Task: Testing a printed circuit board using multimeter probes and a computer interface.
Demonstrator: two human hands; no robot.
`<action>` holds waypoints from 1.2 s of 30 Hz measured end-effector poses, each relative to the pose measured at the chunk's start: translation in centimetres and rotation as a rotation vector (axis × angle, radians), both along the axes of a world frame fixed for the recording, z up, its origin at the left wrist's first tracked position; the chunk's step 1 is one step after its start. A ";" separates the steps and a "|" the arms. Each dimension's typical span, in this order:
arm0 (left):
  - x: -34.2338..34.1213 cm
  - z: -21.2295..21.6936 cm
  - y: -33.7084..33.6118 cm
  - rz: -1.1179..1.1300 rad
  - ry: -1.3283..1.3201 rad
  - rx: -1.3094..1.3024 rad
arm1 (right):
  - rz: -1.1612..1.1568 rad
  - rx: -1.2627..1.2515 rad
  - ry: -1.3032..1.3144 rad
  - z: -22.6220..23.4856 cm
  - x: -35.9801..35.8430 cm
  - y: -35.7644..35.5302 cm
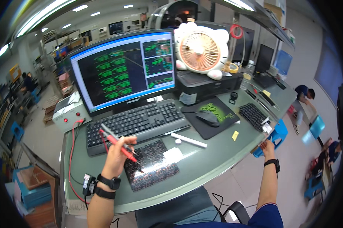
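We are gripping two test probes (116, 142) in our left hand (116, 154), one red and one black, fingers curled tight around both, with the tips touching one dark circuit panel (151, 165) lying at the near desk edge. Our right hand (268, 145) is reaching to the desk's (217, 152) right rim (we cannot tell how far its fingers are opening, or whether they are holding anything). One white marker (188, 140) is lying just past the panel. Farther back, one black keyboard (135, 123) and one mouse (207, 118) on its mat are sitting before one monitor (122, 68), with one fan (202, 48) behind.
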State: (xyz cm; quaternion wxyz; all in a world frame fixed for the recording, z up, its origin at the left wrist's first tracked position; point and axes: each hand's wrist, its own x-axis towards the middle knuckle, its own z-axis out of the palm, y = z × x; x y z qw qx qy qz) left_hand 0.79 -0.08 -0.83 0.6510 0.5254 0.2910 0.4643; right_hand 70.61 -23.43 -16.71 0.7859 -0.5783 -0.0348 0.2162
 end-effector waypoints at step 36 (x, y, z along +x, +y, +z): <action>-0.6 -0.4 -0.2 0.011 0.310 -0.132 | 0.677 0.200 -1.741 16.7 -39.7 23.9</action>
